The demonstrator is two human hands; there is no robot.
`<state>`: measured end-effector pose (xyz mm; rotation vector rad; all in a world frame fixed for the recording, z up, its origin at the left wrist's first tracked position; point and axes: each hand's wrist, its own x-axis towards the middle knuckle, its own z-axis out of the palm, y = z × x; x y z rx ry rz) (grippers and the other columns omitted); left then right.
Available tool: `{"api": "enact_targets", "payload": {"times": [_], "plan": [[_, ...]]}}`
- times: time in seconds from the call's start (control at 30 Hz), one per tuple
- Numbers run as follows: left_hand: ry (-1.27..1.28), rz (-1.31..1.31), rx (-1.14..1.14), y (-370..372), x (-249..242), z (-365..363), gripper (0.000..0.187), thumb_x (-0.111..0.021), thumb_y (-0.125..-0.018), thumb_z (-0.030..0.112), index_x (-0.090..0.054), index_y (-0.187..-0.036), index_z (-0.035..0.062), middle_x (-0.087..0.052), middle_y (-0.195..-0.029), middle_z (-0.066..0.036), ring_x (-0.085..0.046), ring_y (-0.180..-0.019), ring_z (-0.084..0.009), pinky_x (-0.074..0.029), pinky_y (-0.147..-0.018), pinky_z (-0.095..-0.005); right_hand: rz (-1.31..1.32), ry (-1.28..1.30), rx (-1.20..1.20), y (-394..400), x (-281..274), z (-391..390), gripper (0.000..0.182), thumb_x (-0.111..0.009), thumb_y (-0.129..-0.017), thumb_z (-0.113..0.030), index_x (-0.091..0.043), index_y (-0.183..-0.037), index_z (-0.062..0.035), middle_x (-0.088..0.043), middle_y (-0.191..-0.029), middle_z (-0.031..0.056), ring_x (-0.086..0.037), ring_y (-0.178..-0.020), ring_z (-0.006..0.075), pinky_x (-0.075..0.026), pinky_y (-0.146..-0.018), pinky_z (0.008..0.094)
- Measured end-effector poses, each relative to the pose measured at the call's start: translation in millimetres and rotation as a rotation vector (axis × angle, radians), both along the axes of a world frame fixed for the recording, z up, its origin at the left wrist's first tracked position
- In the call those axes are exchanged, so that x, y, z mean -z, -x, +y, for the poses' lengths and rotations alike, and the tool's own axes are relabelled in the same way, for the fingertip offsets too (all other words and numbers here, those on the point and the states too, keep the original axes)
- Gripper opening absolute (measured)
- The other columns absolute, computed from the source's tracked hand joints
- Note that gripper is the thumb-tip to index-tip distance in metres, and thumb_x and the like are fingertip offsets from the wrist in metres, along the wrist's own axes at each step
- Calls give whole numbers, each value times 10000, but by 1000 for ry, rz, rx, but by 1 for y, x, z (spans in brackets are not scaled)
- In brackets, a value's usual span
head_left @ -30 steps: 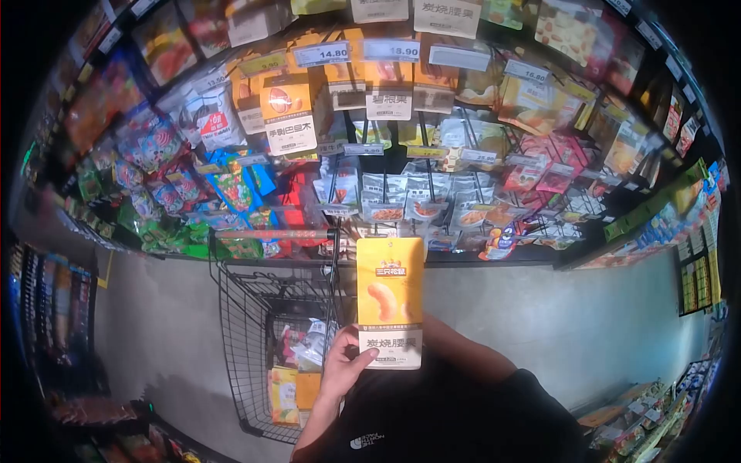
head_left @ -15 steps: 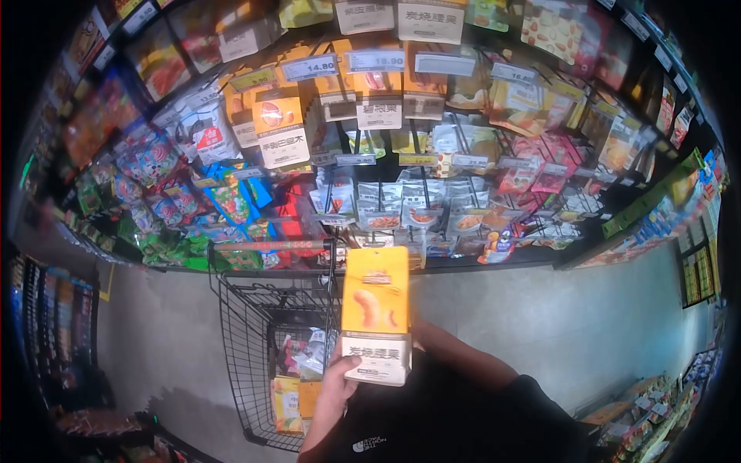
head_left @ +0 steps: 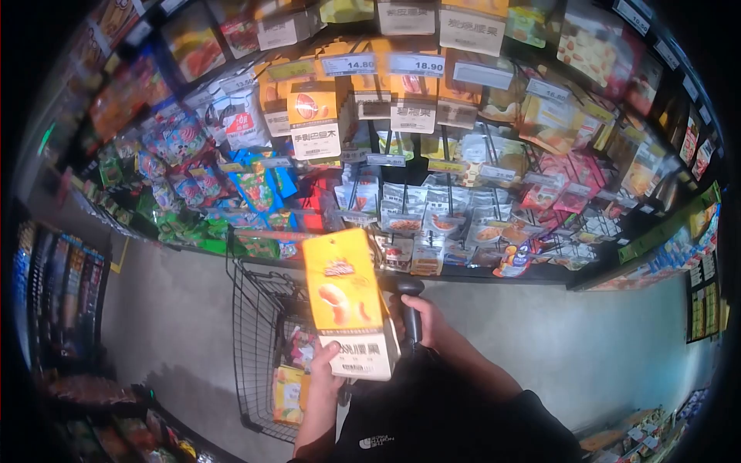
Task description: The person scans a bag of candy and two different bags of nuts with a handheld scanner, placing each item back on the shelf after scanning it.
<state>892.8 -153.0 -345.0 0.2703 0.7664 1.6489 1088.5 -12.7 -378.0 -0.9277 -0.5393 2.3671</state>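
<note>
A yellow and white snack packet [head_left: 343, 297] stands upright in front of me, tilted slightly to the left, its printed face showing. My left hand [head_left: 325, 370] is closed on its lower left edge, with the thumb on the front. Right of the packet, my right hand [head_left: 429, 322] is wrapped round a black, rounded handle-like object [head_left: 412, 312]; its lower part is out of sight. Behind and left of the packet stands a black wire shopping cart [head_left: 248, 347], with a yellow packet [head_left: 289, 392] and other bags inside.
Shelves of hanging snack bags fill the view ahead, with price tags [head_left: 347, 64] above the rows. Grey floor [head_left: 494, 316] shows on both sides of me. More shelving [head_left: 65, 293] stands at the far left, and another display [head_left: 641, 436] at the lower right.
The packet has shifted left and tilted left with my left hand. My right hand, hidden behind the packet before, now shows on the black handle. The shelves have shifted right in view.
</note>
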Motion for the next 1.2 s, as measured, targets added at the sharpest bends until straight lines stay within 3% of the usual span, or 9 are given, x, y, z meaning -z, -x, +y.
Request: {"api": "enact_targets", "payload": {"times": [0.17, 0.3, 0.43, 0.47, 0.57, 0.77, 0.83, 1.07, 1.2], "plan": [[89, 159, -242, 22, -4, 19, 594, -655, -803, 40, -429, -1351, 11, -598, -1227, -158, -619, -1121, -298, -518, -961, -428, 27, -147, 51, -15, -15, 3, 315, -535, -940, -274, -564, -1131, -26, -642, -908, 113, -593, -617, 182, -493, -567, 295], [102, 79, -298, 53, 2, 27, 536, -658, -807, 27, -463, -1307, 35, -608, -1213, -125, -597, -1141, -257, -473, -1004, -407, -46, -427, 48, -21, -57, -12, 361, -574, -906, -203, -550, -1166, 46, -663, -914, 147, -601, -602, 177, -482, -558, 283], [76, 84, -413, 58, 7, 29, 501, -665, -816, 37, -478, -1281, 42, -615, -1199, -106, -592, -1124, -245, -449, -1016, -402, -135, -647, -238, -26, -84, -34, 385, -656, -836, -252, -582, -1076, 40, -652, -904, 145, -601, -625, 154, -474, -581, 273], [95, 104, -432, 59, 11, 28, 553, -662, -814, 77, -454, -1326, 49, -598, -1242, -108, -583, -1156, -261, -458, -1017, -424, -146, -638, -267, -23, -87, -42, 395, -671, -818, -288, -596, -1040, 29, -650, -903, 143, -614, -655, 149, -476, -597, 272], [89, 109, -468, 61, 18, 28, 577, -655, -829, 164, -449, -1358, 58, -591, -1272, -99, -577, -1180, -262, -467, -1006, -432, -120, -649, -404, -14, -91, -54, 218, -656, -840, -36, -623, -1052, 5, -668, -917, 58, -610, -746, 87, -498, -663, 239], [87, 105, -510, 65, 27, 23, 562, -635, -861, 290, -475, -1346, 56, -598, -1271, -102, -591, -1154, -263, -482, -959, -428, -170, -605, -462, -2, -98, -54, 212, -646, -839, -13, -585, -1042, -10, -641, -875, 32, -598, -777, 87, -492, -676, 247], [63, -22, -491, 65, 21, 21, 473, -626, -870, 202, -474, -1298, 72, -567, -1267, -63, -506, -1212, -223, -363, -1064, -414, -177, -609, -459, -1, -98, -53, 202, -646, -838, -10, -586, -1030, -12, -635, -866, 27, -596, -777, 88, -489, -680, 248], [33, -106, -516, 74, 11, 15, 463, -537, -908, 330, -534, -1285, 59, -602, -1274, -122, -587, -1149, -303, -427, -1017, -496, -236, -726, -502, -2, -91, -56, 277, -684, -821, -29, -600, -1084, -9, -668, -938, 49, -621, -860, 118, -495, -790, 284], [-221, -512, -117, 85, 28, 11, 587, -514, -854, 426, -537, -1288, 31, -629, -1171, -177, -618, -1033, -353, -502, -867, -478, -282, -769, -602, -8, -90, -54, 347, -716, -805, -52, -598, -1128, -8, -680, -977, 77, -633, -920, 154, -491, -839, 312]]}}
